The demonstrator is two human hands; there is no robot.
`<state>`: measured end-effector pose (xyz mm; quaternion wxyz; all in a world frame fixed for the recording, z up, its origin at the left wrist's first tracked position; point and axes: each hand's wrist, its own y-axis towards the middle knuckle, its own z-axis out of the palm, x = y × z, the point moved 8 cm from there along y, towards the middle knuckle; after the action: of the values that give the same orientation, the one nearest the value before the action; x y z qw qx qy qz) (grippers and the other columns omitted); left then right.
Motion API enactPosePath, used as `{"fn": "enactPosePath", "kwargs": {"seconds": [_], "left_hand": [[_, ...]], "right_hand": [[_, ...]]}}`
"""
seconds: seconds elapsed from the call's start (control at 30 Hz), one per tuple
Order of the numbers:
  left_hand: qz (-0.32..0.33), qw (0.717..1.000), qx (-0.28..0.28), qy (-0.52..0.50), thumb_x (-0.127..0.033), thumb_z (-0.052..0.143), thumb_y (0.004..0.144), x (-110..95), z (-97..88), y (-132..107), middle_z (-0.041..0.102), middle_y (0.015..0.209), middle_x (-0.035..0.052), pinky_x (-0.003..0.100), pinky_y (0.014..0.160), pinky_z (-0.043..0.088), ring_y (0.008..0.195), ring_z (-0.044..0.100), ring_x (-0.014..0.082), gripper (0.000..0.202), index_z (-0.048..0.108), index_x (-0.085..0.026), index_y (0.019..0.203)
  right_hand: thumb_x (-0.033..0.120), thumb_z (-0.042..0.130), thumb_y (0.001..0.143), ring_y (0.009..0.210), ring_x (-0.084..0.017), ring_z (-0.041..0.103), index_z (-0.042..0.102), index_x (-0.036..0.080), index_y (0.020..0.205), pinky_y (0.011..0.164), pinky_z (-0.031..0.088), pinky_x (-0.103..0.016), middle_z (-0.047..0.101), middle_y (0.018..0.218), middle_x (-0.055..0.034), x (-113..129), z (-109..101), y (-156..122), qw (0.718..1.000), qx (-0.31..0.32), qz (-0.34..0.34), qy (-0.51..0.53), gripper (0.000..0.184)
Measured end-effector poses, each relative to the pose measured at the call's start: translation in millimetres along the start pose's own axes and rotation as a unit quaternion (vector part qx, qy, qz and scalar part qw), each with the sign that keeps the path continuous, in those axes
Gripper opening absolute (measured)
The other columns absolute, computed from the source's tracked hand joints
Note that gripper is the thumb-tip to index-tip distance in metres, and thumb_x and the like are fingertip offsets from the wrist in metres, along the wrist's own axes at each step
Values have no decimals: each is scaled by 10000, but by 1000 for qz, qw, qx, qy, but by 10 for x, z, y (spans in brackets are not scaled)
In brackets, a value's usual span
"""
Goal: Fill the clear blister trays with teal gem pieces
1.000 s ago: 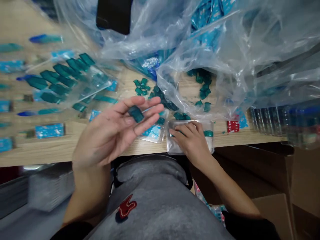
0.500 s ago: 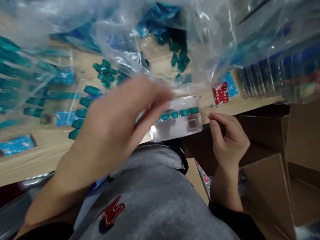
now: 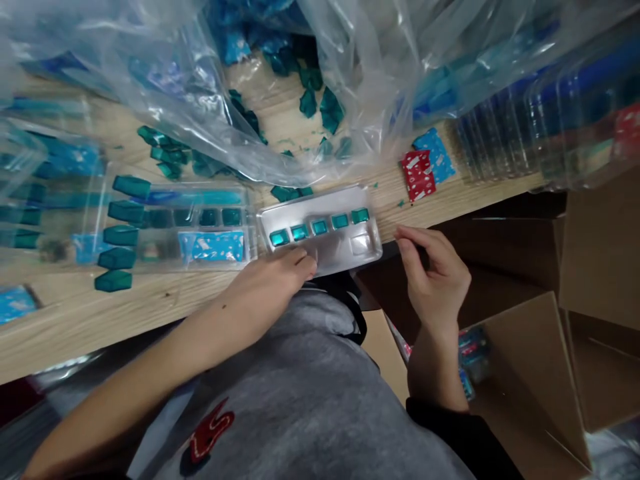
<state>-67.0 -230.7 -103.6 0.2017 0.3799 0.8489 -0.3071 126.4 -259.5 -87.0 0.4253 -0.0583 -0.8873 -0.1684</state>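
A clear plastic tray (image 3: pixel 325 257) lies slightly tilted at the table's front edge, with a row of several teal gem-like pieces (image 3: pixel 319 227) in its pockets; one square pocket at its right end holds no teal piece. My left hand (image 3: pixel 280 273) is closed, its bent fingers at the tray's near edge; the fingertips are partly hidden. Right of the tray, apart from it, my right hand (image 3: pixel 437 277) hovers past the table edge with thumb and forefinger pinched together. Whatever lies between those tips is too small to make out.
Left of the tray, a filled clear case (image 3: pixel 250 257) carries a blue patterned packet (image 3: pixel 213 246), with loose teal pieces (image 3: pixel 120 235) stacked along it. Plastic bags (image 3: pixel 165 113) cover the back. Red (image 3: pixel 419 175) and blue packets lie right. Cardboard boxes (image 3: pixel 530 373) stand below.
My left hand has come down from above the tray's left side to its near edge, uncovering the row of teal pieces. The view has shifted; my right hand keeps its pinch.
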Motion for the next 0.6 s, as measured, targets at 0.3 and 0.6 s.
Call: {"fn": "enactPosePath", "kwargs": {"seconds": [0.3, 0.6], "left_hand": [[50, 975, -84, 200, -29, 433, 873, -246, -7, 6, 678, 822, 103, 335, 612, 535, 729, 661, 235, 216, 634, -109, 866], [79, 952, -243, 166, -130, 426, 944, -414, -637, -250, 653, 734, 28, 321, 609, 471, 666, 586, 181, 232, 591, -185, 791]], "right_hand": [[164, 618, 911, 880, -181, 704, 724, 242, 1003, 794, 580, -358, 749, 934, -30, 29, -29, -3, 1000, 7, -6, -6, 160], [209, 717, 854, 889, -171, 640, 718, 286, 1088, 761, 560, -336, 631, 981, -30, 197, 66, 90, 995, 62, -70, 20, 247]]}}
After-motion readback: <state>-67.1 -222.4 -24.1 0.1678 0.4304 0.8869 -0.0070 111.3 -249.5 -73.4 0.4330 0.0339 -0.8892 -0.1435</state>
